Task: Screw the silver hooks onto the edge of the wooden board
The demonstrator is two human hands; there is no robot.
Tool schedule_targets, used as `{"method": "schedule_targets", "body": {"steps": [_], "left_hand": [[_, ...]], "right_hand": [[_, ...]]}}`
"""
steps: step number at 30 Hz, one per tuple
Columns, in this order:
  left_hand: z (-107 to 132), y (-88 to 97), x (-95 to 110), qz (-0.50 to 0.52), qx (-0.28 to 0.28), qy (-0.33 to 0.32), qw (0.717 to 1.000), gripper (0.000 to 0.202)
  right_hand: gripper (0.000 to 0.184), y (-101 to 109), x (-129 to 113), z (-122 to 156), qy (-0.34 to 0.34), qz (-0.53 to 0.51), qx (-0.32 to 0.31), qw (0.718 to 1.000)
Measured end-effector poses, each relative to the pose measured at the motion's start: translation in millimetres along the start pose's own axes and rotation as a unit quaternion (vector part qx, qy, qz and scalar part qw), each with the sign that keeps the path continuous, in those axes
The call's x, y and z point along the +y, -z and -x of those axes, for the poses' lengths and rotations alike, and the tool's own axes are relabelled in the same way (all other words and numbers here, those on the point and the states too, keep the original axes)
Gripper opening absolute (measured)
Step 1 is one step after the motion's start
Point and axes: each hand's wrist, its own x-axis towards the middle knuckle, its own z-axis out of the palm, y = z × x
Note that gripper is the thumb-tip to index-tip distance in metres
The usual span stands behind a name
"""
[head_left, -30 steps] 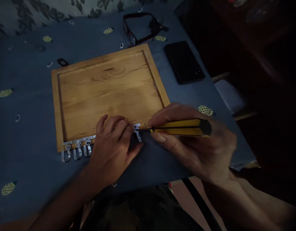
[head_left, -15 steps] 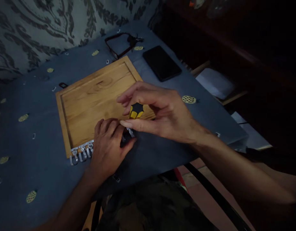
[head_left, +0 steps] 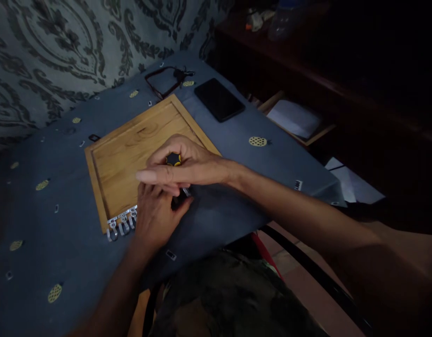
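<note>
Right hand (head_left: 180, 171) grips my one screwdriver (head_left: 173, 159) over the near edge of the single board (head_left: 131, 150); its long axis stands near upright, butt toward me, tip down. Left hand (head_left: 156, 213) rests at that edge beside three hooks (head_left: 121, 227); I cannot tell its grasp.

Board (head_left: 131, 154) on table (head_left: 68, 248); hooks (head_left: 121, 226) along its near edge; glasses (head_left: 164, 79) behind board, phone (head_left: 219, 99) right of glasses

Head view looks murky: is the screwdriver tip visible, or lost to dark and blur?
Head view: dim overall, right side nearly black; right hand hides the tip, only the screwdriver butt shows; left hand slightly blurred; board and hooks readable; no glare.
</note>
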Motion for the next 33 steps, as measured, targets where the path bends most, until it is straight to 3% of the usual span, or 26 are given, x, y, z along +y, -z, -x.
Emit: {"method": "schedule_targets", "body": {"steps": [10,16,19,24,29,33], "left_hand": [[0,-2.5,-1,0.029,0.030,-0.011,0.999,0.036],[0,-2.2,-4,0.034,0.030,-0.023,0.999,0.029],[1,-1.9,-4,0.025,0.022,-0.031,0.999,0.026],[0,-0.6,-3,0.014,0.028,-0.027,0.999,0.023],[-1,3.8,-1,0.001,-0.001,-0.021,1.000,0.026],[-1,4.7,-1,-0.011,-0.002,-0.021,1.000,0.027]], "right_hand": [[0.062,-41,18,-14,0.067,0.032,0.195,0.978],[0.066,-55,28,-20,0.128,0.113,0.365,0.915],[0.067,-56,26,-19,0.108,0.126,0.361,0.918],[0.066,-47,10,-12,0.068,0.120,0.289,0.947],[0.062,-29,0,-2,0.103,0.071,0.385,0.914],[0.065,-19,5,15,0.103,0.009,0.391,0.914]]}}
